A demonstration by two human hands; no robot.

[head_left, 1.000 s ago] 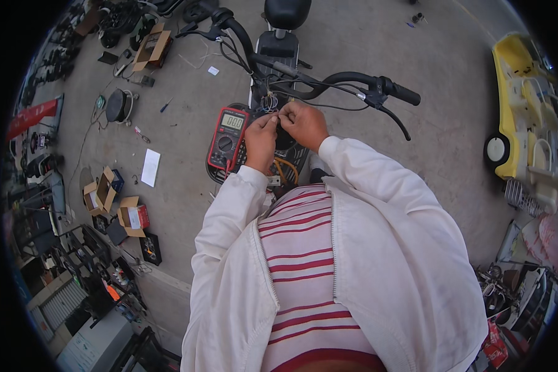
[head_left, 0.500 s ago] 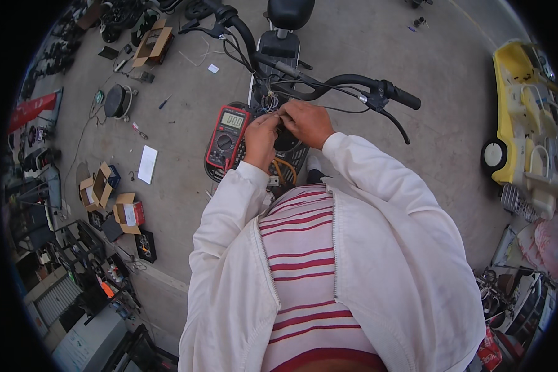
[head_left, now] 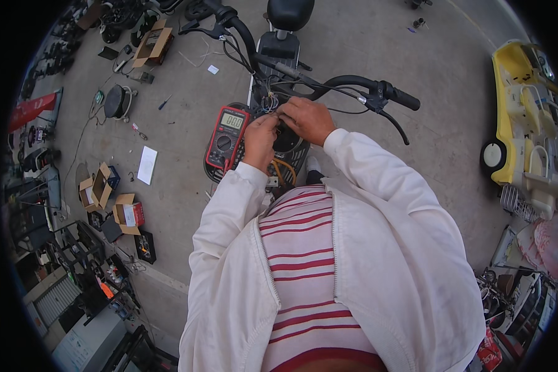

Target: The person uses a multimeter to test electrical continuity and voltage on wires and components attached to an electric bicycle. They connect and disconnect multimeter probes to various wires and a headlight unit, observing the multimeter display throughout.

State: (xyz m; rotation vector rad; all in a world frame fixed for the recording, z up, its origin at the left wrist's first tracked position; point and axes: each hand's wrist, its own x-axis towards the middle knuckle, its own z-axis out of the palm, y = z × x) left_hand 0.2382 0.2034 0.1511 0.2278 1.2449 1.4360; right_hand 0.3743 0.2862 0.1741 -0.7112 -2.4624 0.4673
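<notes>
My left hand (head_left: pixel 260 137) and my right hand (head_left: pixel 304 121) meet below the handlebar (head_left: pixel 347 84), fingertips pinched on thin wires (head_left: pixel 270 101) from a bundle at the steering column. Exactly which strands they grip is too small to tell. Just left of my left hand, a red-cased multimeter (head_left: pixel 228 137), its display lit and red lead plugged in, rests on a black slatted carrier (head_left: pixel 299 160). Orange cables (head_left: pixel 285 170) lie below my hands. The two-wheeler's black seat (head_left: pixel 288 12) is beyond the handlebar.
Concrete floor (head_left: pixel 415 62) surrounds the two-wheeler. At left lie open cardboard boxes (head_left: pixel 126 214), a white sheet (head_left: pixel 147 165), a screwdriver (head_left: pixel 164 102), cables and piled vehicle parts. A yellow toy car (head_left: pixel 508 105) stands at right above more piled parts (head_left: pixel 502 291).
Both hands remain pinched at the wires; my right hand and forearm have shifted slightly right and up. The view has shifted a little; the multimeter stays in place.
</notes>
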